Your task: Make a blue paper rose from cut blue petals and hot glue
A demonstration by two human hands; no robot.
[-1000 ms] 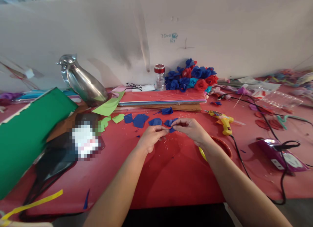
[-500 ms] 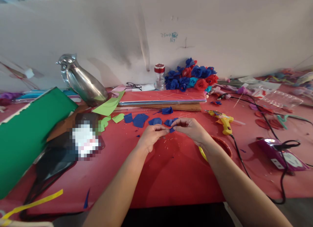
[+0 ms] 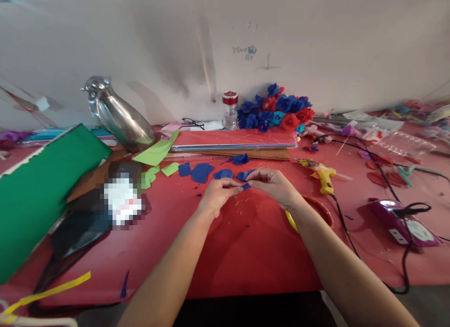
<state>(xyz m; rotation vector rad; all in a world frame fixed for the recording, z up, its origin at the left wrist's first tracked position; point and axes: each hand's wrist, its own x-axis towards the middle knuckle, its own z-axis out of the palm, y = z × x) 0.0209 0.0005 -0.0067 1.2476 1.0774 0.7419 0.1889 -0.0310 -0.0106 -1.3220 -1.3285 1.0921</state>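
Observation:
Above the middle of the red table, my left hand [image 3: 221, 194] and my right hand [image 3: 270, 186] face each other with their fingertips nearly together. Between them is a small blue paper piece [image 3: 246, 186], pinched by both thumbs and forefingers. Its full outline is partly covered by the fingers. Just beyond my hands lie several cut blue paper pieces [image 3: 202, 172], with a folded blue piece [image 3: 241, 158] farther back. Light green paper pieces [image 3: 170, 169] rest to their left.
A yellow glue gun [image 3: 319, 174] with a black cord lies right of my hands, near a purple power strip [image 3: 404, 224]. Behind stand a glass bottle [image 3: 230, 112], a pile of blue and red paper flowers [image 3: 277, 109] and a steel jug [image 3: 119, 116]. A green board [image 3: 45, 191] is at left.
Almost nothing differs. Both hands keep their place, and the small blue piece between the fingertips has tilted slightly.

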